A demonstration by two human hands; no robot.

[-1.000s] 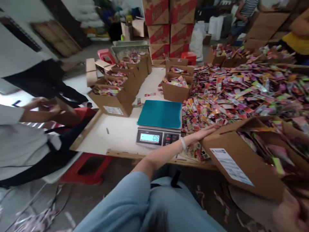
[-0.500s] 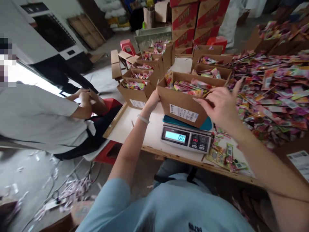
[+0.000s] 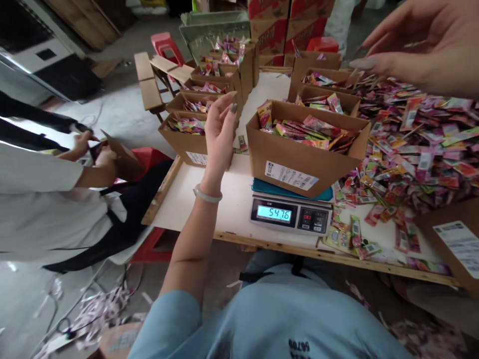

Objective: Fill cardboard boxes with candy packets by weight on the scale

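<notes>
A cardboard box (image 3: pixel 299 164) full of colourful sachets rests on a digital scale (image 3: pixel 291 213) with a teal platter; its display reads 5476. My left hand (image 3: pixel 220 132) hovers just left of the box, raised, fingers loosely apart, holding nothing and not touching it. My right hand (image 3: pixel 415 42) is lifted high at the upper right, above the sachet heap, fingers spread and empty.
A huge heap of loose sachets (image 3: pixel 419 144) covers the table's right side. Several filled boxes (image 3: pixel 194 124) line up at the back left. Another box (image 3: pixel 456 244) juts in at the right edge. A person in white (image 3: pixel 56 199) handles a carton at the left beside a red stool (image 3: pixel 149 159).
Both hands have let go of the box on the scale and lifted away from it. The display went from 00 to 5476.
</notes>
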